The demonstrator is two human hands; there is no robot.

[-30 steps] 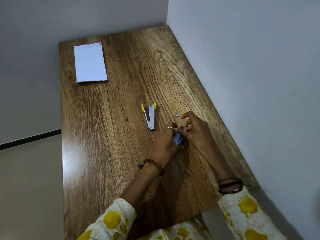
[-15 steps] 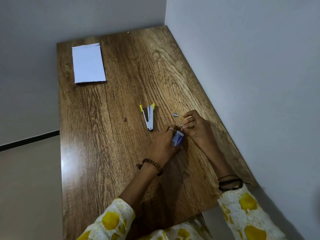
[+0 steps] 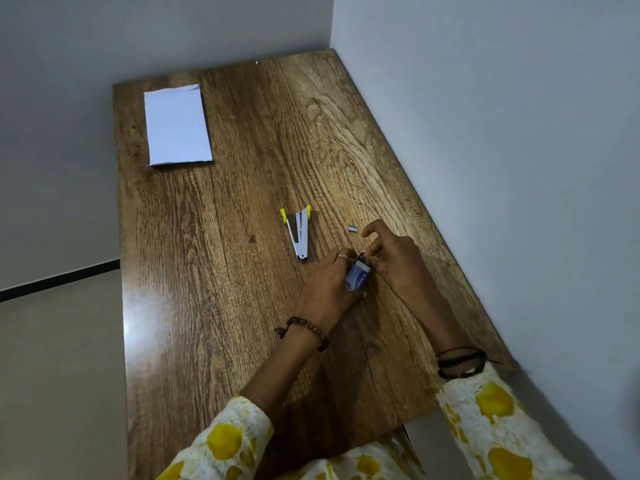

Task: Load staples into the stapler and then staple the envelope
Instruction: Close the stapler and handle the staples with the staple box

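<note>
A small silver stapler point(image 3: 300, 233) with yellow ends lies swung open in a V on the wooden table point(image 3: 207, 271). My left hand point(image 3: 329, 284) holds a small blue staple box point(image 3: 358, 277) just right of the stapler's hinge. My right hand point(image 3: 391, 258) has its fingertips pinched at the box's open top end; whether it holds staples I cannot tell. A short loose strip of staples point(image 3: 352, 229) lies on the table beyond my right fingers. A white envelope point(image 3: 177, 125) lies flat at the far left corner.
The table stands in a corner, with a grey wall point(image 3: 502, 168) close along its right edge and another behind it. The floor drops away past the table's left edge.
Both hands stay at the staple box. My right fingers have shifted slightly at the box's top. The stapler, loose strip and envelope have not moved.
</note>
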